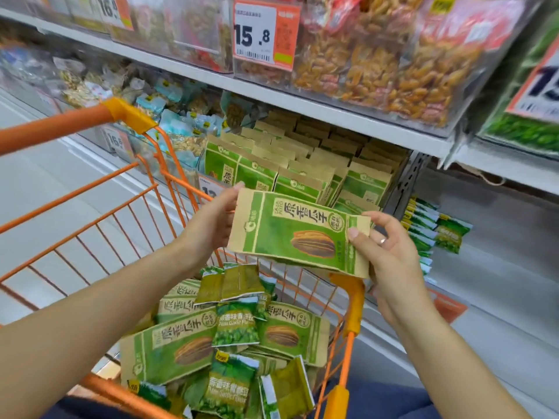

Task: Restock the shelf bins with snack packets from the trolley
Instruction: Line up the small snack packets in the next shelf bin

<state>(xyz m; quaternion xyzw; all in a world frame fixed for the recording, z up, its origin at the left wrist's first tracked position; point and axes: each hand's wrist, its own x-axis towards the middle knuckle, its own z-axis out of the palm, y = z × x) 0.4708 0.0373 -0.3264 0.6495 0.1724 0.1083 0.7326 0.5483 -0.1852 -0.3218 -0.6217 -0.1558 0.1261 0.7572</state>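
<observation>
A green and tan sunflower seed packet (298,232) is held sideways above the orange trolley (352,300). My left hand (211,220) pinches its left end. My right hand (385,247) grips its right end with the thumb on the front. Behind the packet, a clear shelf bin (393,189) holds several upright packets of the same kind (302,167). Down in the trolley lie more sunflower seed packets (178,346) mixed with small green garlic pea packets (236,328).
The upper shelf carries clear bins of orange snacks (378,74) behind a 15.8 price tag (264,34). To the left are bins of blue nut packets (178,128). Green pea packets (438,234) stand on the lower right shelf. The trolley handle (60,128) crosses the left.
</observation>
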